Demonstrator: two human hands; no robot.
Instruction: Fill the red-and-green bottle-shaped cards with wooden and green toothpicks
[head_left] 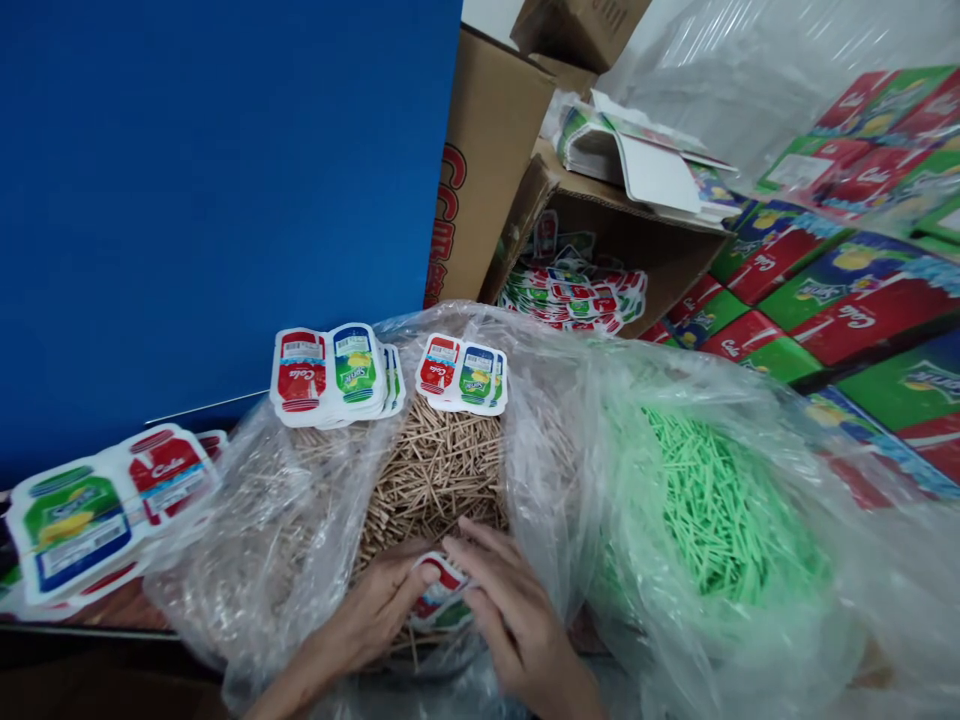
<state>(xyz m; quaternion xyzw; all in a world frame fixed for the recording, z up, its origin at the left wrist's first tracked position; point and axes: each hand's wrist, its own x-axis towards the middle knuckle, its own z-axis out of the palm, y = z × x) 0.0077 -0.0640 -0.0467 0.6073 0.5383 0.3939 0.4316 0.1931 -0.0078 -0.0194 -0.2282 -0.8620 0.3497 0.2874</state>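
Note:
Low in the middle, my left hand (381, 605) grips a small printed Cola and Sprite card (441, 598), its thumb on the upper edge. My right hand (517, 620) holds the card's right side, fingers bent over it. Both hands are over thin brown sticks (435, 470) in a clear plastic bag (300, 540); the hands partly hide the card. On top of the sticks, just beyond my hands, lies a small stack of matching cards (478, 378). A taller card stack (303, 374) rests to its left.
Bright green sticks (709, 510) fill another clear bag on the right. Larger printed cards (75, 520) lie at the left beside a blue panel (217, 190). An open carton (675, 270) behind holds many cards. Printed Cola and Sprite boxes (847, 300) are stacked at the right.

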